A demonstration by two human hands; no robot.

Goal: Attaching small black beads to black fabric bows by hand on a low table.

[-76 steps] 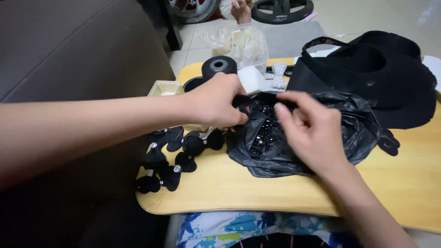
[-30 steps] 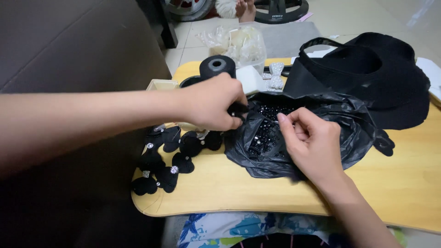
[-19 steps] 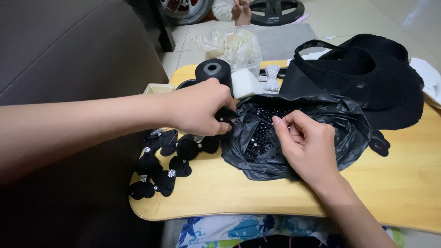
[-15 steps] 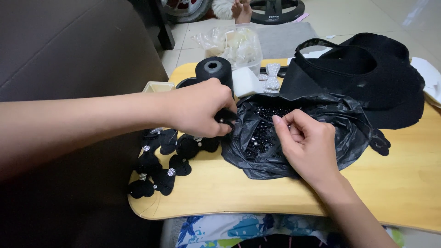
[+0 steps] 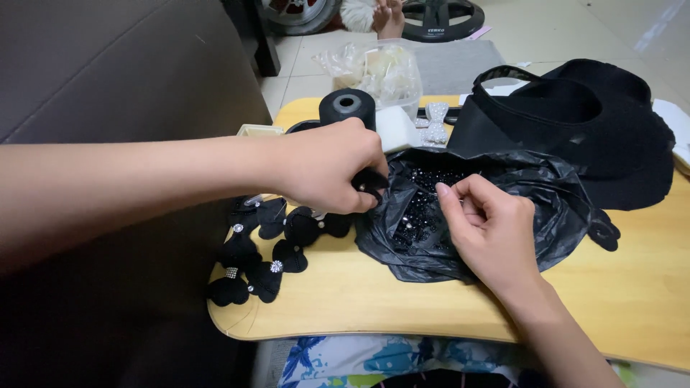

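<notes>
Black fabric hearts (image 5: 262, 251) with small rhinestones, strewn on the wooden table (image 5: 632, 302) below the left hand's fingers. Left hand (image 5: 323, 172) curled, fingers pinching a small black piece (image 5: 370, 181) at the rim of the black plastic bag (image 5: 553, 201). Dark beads (image 5: 417, 208) heaped inside, just under the right hand (image 5: 489, 233), thumb and forefinger pressed together; whether anything sits between them, cannot tell.

Soft, even indoor light, sharp in the middle.
Pale glare on the far floor tiles (image 5: 575, 29); faint shadows under the forearms, the dark sofa (image 5: 108, 72) left dim, edges slightly stretched.
</notes>
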